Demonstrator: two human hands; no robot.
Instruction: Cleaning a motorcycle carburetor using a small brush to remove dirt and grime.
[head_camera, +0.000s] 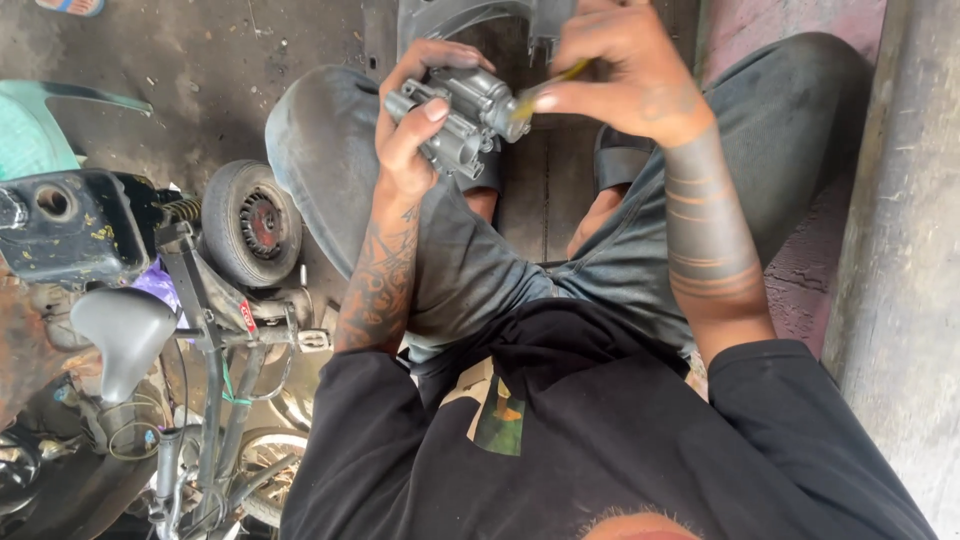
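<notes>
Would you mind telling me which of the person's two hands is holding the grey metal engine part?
The left hand grips the grey metal part, fingers wrapped around it. The right hand instead pinches a thin yellow-handled tool whose tip meets that part.

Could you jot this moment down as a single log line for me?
left hand: holds grey metal engine part | right hand: holds yellow-handled tool at part | beside: small wheel

Stained dark concrete floor (215, 70) in flat daylight, rough grey concrete wall (900, 260) along the right edge, reddish worn slab (790, 40) beside it; small bicycle (215, 330) with grey saddle (120, 335), rubber wheel (252, 222), black fuel tank (70, 225) crowded at left
</notes>
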